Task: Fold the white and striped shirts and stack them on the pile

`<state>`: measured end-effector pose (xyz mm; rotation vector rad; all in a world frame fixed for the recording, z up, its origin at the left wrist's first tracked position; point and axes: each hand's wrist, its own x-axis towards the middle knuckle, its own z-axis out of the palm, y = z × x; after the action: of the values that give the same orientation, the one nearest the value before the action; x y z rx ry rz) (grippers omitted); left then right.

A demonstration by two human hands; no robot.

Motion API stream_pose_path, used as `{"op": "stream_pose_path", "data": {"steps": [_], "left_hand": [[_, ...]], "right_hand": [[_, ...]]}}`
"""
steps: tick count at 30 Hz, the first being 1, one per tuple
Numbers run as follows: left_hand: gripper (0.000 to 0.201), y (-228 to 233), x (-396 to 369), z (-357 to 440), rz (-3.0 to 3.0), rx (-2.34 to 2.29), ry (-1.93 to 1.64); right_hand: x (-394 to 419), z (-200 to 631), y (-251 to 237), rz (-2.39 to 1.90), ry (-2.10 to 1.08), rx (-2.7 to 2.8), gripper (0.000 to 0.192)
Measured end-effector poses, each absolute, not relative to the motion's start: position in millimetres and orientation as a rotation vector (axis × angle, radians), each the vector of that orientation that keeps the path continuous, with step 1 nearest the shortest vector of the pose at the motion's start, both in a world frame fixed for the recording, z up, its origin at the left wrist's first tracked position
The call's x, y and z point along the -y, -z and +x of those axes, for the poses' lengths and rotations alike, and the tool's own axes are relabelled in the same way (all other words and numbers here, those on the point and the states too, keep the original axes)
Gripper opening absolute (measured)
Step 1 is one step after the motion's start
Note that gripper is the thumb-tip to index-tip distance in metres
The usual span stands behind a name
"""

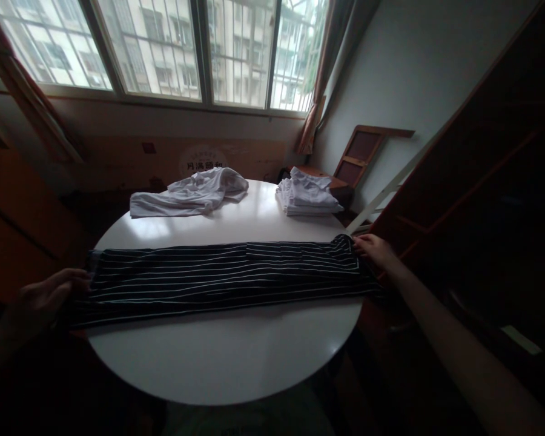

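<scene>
Left hand [45,297] grips the striped cloth [222,275] at 9 o'clock; right hand [376,249] pinches its 3 o'clock end on the bench [218,357].

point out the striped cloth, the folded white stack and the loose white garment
dark striped cloth [222,275], head view, middle of its folded length
neat stack of folded white garments [307,197], head view, top layer
crumpled loose white garment [195,192], head view, centre

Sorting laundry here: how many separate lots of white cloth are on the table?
2. A loose heap lies at the far left of the table; a folded stack sits at the far right edge. The count within each is unclear.
</scene>
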<state>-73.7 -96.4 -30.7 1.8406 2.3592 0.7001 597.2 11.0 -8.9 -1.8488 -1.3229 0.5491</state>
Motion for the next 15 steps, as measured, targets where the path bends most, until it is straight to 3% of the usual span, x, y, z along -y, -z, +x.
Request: {"op": "stream_pose_path", "data": {"steps": [6, 15], "left_hand": [[0.054, 15, 43, -74, 1.796, -2.502, -0.58], [0.038, 33, 13, -67, 1.847, -2.482, -0.316]], "right_hand": [[-54, 586, 17, -1.839, -0.629, 1.182, 0.013], [-63, 595, 26, -1.619, -0.619, 0.986, 0.01]]}}
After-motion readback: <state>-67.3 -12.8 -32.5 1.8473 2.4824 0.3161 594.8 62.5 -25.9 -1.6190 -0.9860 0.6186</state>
